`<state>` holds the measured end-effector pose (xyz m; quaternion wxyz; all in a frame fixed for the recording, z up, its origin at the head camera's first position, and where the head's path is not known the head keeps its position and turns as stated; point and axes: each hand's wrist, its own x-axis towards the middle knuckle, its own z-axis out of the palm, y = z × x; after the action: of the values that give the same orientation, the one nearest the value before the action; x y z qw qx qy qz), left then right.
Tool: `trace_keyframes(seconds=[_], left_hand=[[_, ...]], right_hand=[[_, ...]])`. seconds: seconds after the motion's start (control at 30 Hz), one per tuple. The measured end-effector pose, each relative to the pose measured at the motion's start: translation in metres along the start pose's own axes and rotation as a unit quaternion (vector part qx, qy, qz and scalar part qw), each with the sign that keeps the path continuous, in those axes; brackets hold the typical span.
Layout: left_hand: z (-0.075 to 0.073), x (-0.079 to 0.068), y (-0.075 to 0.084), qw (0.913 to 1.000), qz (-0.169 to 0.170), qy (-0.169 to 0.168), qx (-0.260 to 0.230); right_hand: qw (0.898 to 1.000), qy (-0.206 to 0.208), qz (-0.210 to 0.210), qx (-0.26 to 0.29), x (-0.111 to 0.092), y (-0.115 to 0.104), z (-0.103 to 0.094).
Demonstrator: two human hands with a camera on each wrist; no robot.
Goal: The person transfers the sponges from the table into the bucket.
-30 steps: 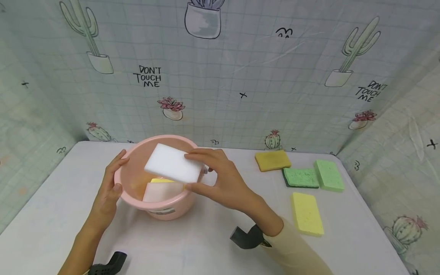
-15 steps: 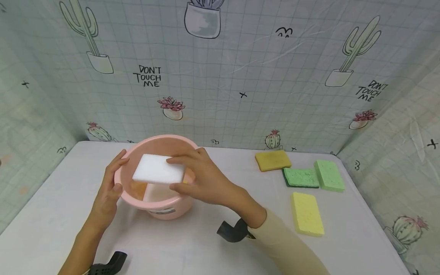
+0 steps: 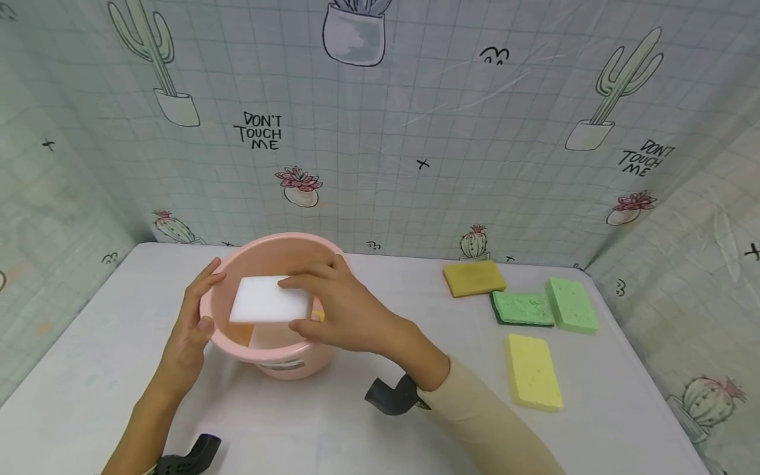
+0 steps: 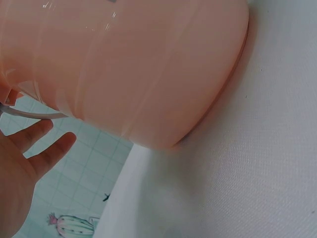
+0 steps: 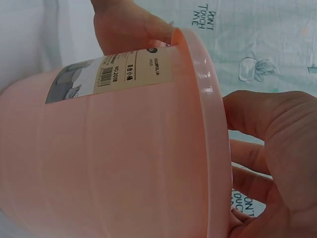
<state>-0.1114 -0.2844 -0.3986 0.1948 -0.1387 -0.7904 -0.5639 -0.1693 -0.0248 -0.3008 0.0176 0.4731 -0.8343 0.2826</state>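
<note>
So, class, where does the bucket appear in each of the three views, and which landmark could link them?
Head: the bucket stands left of and below centre.
Left wrist: it fills the upper left.
Right wrist: it fills the left and middle.
Shared landmark: the left hand, at lower left in the left wrist view, at the top in the right wrist view.

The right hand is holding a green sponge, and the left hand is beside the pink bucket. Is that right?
Not quite: the sponge in the right hand is white, not green, as the head view shows. The rest is right: the left hand is beside the pink bucket.
</note>
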Motion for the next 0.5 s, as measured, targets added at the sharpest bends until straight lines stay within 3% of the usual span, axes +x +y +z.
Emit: trace_keyframes(seconds=[0.5], left_hand=[[0.0,0.0,0.0,0.9998,0.021,-0.001,-0.007]], right_hand=[[0.998,-0.041,-0.001,-0.048,0.013,-0.007,0.005]])
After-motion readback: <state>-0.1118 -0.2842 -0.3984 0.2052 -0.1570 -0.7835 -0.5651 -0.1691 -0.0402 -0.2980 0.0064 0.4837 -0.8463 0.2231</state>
